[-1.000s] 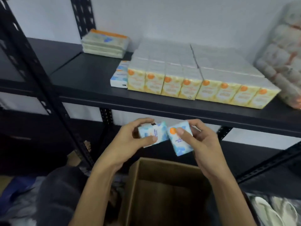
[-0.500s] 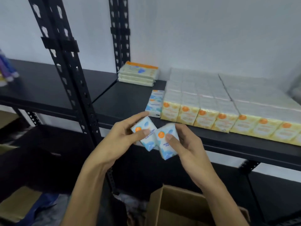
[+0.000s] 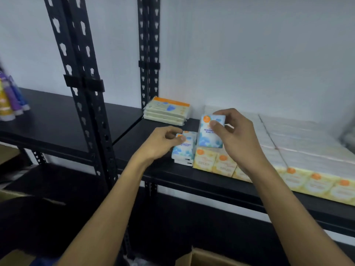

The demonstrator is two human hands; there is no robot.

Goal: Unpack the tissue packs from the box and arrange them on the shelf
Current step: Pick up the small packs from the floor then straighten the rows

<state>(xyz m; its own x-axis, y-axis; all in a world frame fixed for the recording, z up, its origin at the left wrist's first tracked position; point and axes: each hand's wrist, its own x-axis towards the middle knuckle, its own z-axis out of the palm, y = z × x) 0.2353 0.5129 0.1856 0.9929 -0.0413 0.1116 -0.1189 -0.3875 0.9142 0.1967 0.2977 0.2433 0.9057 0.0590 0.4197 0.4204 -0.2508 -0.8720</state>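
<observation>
My left hand (image 3: pixel 160 140) pinches a small blue-and-white tissue pack (image 3: pixel 183 148) and holds it on top of a short pile of the same packs (image 3: pixel 184 161) on the black shelf (image 3: pixel 134 143). My right hand (image 3: pixel 233 135) grips a second blue-and-white pack (image 3: pixel 208 134) upright, just above the left end of the yellow tissue packs (image 3: pixel 215 164). These yellow packs run in rows to the right along the shelf. Only a corner of the cardboard box (image 3: pixel 203 258) shows at the bottom edge.
A stack of flat tissue packs with an orange strip (image 3: pixel 167 113) lies at the shelf's back, by the rear post (image 3: pixel 148 54). A black front upright (image 3: pixel 82 83) stands to the left. Purple and yellow tubes (image 3: pixel 9 100) sit on the neighbouring shelf at far left.
Both hands have risen from above the box to the shelf. The left pack now sits on the blue pile; the right pack hovers over the yellow packs.
</observation>
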